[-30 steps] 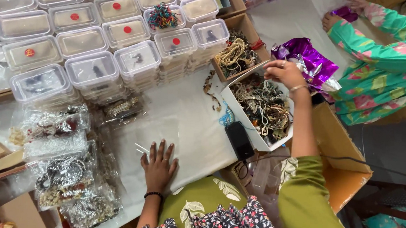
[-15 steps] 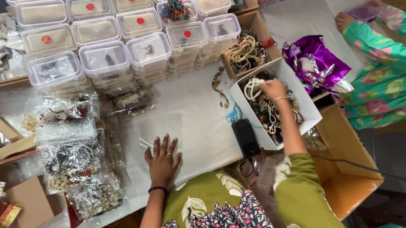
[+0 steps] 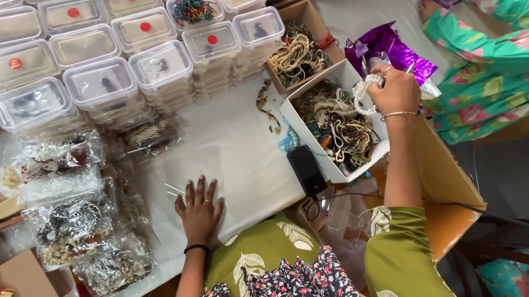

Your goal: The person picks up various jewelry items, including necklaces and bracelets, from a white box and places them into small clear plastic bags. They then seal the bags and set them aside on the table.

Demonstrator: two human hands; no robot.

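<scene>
Right hand (image 3: 396, 90) lifts one pearl strand (image 3: 363, 93); left hand (image 3: 200, 209) flat on table (image 3: 239, 146)

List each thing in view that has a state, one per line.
Right hand: closed on a white bead string, lifted over the white box.
Left hand: flat on the clear plastic sheet, fingers spread.
White box: open, full of tangled necklaces.
Clear lidded containers: closed, stacked.
Black phone: screen dark.

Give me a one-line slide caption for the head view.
Right hand lifts a white bead strand from a white box of jewellery; left hand rests flat on the table.
</scene>
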